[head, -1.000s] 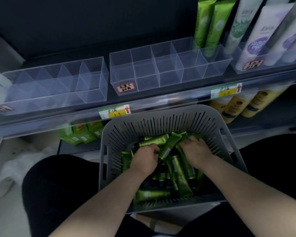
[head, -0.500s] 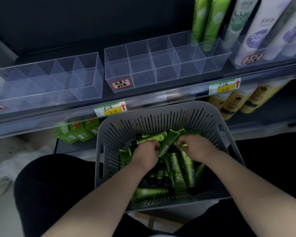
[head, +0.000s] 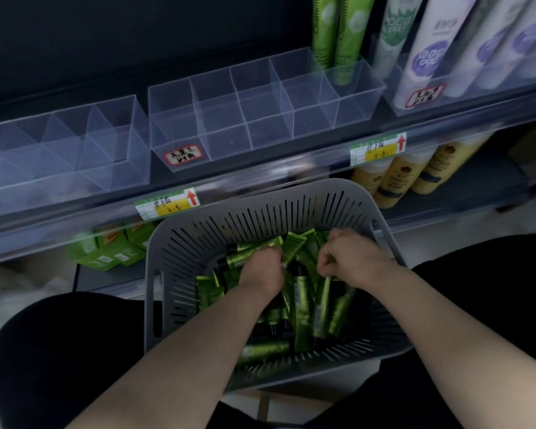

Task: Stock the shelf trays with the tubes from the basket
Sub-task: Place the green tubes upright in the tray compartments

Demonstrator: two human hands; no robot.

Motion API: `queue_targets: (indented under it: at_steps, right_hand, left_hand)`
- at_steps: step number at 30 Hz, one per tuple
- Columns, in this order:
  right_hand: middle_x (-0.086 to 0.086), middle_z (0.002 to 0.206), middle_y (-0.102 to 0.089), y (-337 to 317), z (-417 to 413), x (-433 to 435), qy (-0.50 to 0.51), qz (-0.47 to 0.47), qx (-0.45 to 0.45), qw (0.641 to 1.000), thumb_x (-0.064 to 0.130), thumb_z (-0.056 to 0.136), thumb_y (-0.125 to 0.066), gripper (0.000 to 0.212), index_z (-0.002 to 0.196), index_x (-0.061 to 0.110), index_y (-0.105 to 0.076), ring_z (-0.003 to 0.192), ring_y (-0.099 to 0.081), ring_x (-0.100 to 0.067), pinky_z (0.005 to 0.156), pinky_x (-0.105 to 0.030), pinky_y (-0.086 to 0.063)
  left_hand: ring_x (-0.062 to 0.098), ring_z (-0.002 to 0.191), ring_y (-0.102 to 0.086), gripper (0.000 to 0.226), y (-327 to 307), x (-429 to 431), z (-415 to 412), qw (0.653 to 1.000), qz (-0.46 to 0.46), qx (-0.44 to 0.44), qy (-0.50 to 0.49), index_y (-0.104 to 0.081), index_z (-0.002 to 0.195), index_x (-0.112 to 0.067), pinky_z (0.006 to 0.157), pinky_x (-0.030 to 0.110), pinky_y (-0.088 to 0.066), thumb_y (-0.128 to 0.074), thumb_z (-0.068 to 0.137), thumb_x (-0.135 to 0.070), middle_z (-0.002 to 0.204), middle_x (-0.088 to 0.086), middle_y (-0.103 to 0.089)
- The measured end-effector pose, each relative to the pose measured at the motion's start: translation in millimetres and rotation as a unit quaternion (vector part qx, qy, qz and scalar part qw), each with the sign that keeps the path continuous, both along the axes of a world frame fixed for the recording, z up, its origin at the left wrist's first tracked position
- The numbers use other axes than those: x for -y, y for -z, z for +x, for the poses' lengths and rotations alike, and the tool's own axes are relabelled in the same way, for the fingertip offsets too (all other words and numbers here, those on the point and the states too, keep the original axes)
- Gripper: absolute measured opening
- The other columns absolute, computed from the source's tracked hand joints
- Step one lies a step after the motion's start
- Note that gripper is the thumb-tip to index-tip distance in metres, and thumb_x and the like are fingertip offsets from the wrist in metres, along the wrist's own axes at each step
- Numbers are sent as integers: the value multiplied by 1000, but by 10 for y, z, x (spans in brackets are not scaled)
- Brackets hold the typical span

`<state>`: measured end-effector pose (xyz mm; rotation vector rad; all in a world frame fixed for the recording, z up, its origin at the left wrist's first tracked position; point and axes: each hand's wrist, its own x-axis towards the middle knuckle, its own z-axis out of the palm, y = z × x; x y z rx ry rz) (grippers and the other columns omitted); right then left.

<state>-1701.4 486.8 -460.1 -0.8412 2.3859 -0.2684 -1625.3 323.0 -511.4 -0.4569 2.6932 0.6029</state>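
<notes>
The left hand [head: 262,267] is closed around green tubes [head: 300,300] inside the grey basket [head: 180,243], and the right hand [head: 350,261] pinches another tube beside it. The basket rests between the person's knees. Above it, the clear shelf trays [head: 260,119] stand with bare compartments, two green tubes upright at the right end.

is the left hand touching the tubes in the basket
Touching. The head view shows the left hand down among the green tubes in the grey basket, its fingers curled over one with no gap visible.
</notes>
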Motion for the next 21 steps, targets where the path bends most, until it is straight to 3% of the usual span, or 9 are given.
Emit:
queue_targets:
  at_steps: [3, 6, 8, 13, 16, 18, 21]
  right_hand:
    - [3, 116, -48, 32, 1, -5, 3, 3, 2, 1000, 23, 83, -71, 13, 95, 26, -67, 113, -44, -19, 92, -32, -40]
    - [0, 132, -46, 74, 13, 0, -17, 47, 35, 998, -5, 81, -59, 55, 123, 30, -54, 121, -47, -21, 91, -28, -42]
    - [0, 142, -42, 103, 29, 25, -39, 69, 25, 997, -12, 79, -54, 72, 135, 33, -46, 127, -42, -21, 98, -30, -40]
    - [-5, 137, -46, 180, 96, 105, -37, 57, 10, 998, -10, 82, -50, 64, 136, 26, -47, 125, -41, -24, 99, -31, -40]
    - [-8, 132, -47, 267, 142, 161, -41, 73, 9, 996, -7, 83, -48, 57, 131, 24, -51, 123, -38, -28, 100, -40, -40]
    - [-9, 132, -45, 291, 166, 184, -42, 85, 5, 995, -8, 82, -47, 58, 131, 23, -50, 124, -34, -30, 101, -45, -40]
    - [-10, 136, -43, 279, 187, 181, -37, 77, 11, 996, -12, 81, -48, 64, 134, 23, -49, 125, -38, -30, 102, -40, -40]
  left_hand:
    - [26, 102, -58, 26, 7, -16, -22, 1000, -9, 18, 2, -55, 113, -11, 72, 28, -43, -61, 87, -11, 112, 11, -59]
    - [28, 101, -59, 31, 21, -16, -41, 999, -17, 35, 8, -51, 113, -9, 71, 31, -44, -63, 85, -8, 112, 13, -60]
    - [27, 99, -60, 38, 14, -15, -53, 999, -10, 49, 4, -48, 118, -9, 69, 31, -46, -63, 83, -6, 111, 13, -60]
    - [21, 86, -56, 66, -88, -40, -24, 995, 10, 96, -11, -32, 137, -14, 59, 28, -47, -64, 80, -10, 99, 6, -54]
    - [19, 84, -54, 60, -109, -5, 15, 996, -27, 86, 9, -37, 136, -11, 61, 29, -49, -61, 81, -10, 100, 7, -57]
    - [20, 87, -55, 50, -100, -2, 18, 997, -5, 74, -4, -42, 133, -11, 60, 27, -47, -57, 85, -17, 105, 7, -59]
    - [21, 86, -57, 39, -64, -55, -43, 996, 44, 45, -58, -48, 127, -10, 60, 26, -43, -48, 94, -32, 110, 9, -62]
